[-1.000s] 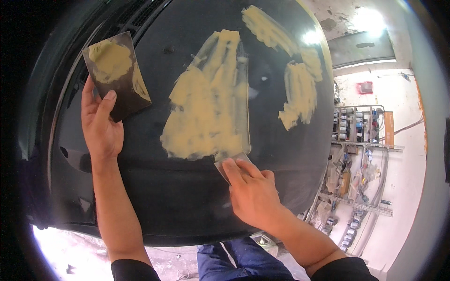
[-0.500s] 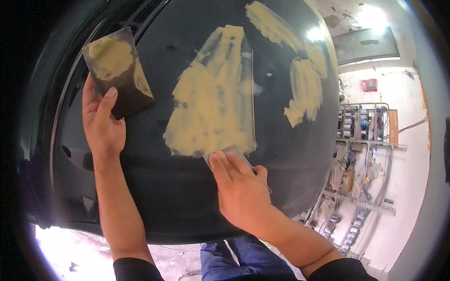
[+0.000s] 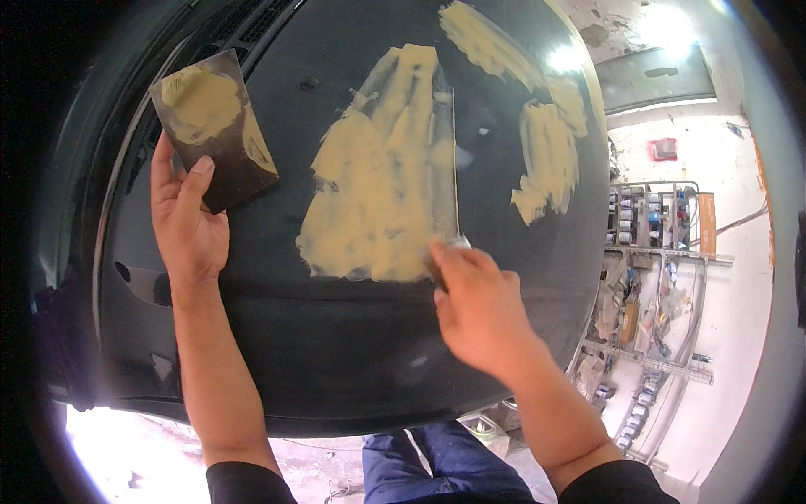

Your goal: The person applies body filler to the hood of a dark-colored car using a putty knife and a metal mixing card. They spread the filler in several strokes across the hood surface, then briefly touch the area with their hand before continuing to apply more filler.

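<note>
A dark car hood (image 3: pixel 336 357) fills the middle. Across it lies a wide patch of yellow body filler (image 3: pixel 378 189), thinner and streaky toward its upper end and right side. My left hand (image 3: pixel 193 227) grips a dark rectangular mixing board (image 3: pixel 231 181) by its lower end, thumb on top; a smear of filler (image 3: pixel 200 105) covers its upper part. My right hand (image 3: pixel 483 315), slightly blurred, is closed on a filler spreader (image 3: pixel 457 242) at the patch's lower right corner. Most of the spreader hides behind the fingers; whether it touches the surface I cannot tell.
Two more filler streaks, an upper one (image 3: pixel 487 42) and a lower one (image 3: pixel 547 160), mark the hood's right side. Beyond its right edge stands a metal rack (image 3: pixel 651 252) with cans and clutter. An open container (image 3: pixel 485 427) sits below the front edge, beside my legs.
My right hand has moved right and slightly up with the spreader, from the patch's bottom edge to its lower right corner. The left hand and board have barely shifted.
</note>
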{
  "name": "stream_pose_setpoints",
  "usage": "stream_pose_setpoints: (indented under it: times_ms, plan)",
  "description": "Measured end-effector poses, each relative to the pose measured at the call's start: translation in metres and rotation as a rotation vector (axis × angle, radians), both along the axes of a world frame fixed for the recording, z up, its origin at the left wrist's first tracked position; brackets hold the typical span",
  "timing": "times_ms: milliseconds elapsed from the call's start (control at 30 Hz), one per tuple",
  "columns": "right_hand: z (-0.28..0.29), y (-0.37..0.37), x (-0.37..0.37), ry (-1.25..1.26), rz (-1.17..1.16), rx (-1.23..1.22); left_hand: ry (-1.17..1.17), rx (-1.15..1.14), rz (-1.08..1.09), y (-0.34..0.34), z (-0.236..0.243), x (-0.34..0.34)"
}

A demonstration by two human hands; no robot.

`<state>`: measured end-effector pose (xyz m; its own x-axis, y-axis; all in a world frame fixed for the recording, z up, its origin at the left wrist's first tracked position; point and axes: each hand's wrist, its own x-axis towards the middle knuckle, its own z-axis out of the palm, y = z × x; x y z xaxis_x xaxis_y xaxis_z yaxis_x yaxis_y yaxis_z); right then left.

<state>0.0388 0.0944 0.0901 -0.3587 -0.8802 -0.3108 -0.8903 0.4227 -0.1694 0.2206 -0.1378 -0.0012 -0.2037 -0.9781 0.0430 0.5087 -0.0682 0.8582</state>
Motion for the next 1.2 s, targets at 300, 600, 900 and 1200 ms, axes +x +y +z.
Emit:
stream_pose_setpoints:
  times_ms: [300,600,900,1200]
  plan:
    - [0.003,0.050,0.014,0.065,0.100,0.013,-0.038,0.009,-0.001,-0.001,-0.004,0.001]
    - [-0.001,0.017,-0.021,0.013,-0.003,-0.012,-0.116,-0.048,0.045,-0.001,-0.002,-0.002]
    - [0.005,0.066,-0.004,0.023,0.092,0.065,-0.057,0.011,0.019,-0.002,-0.006,0.004]
    - [0.001,0.022,-0.049,0.005,0.041,0.020,-0.045,-0.023,-0.006,-0.004,-0.008,0.002]
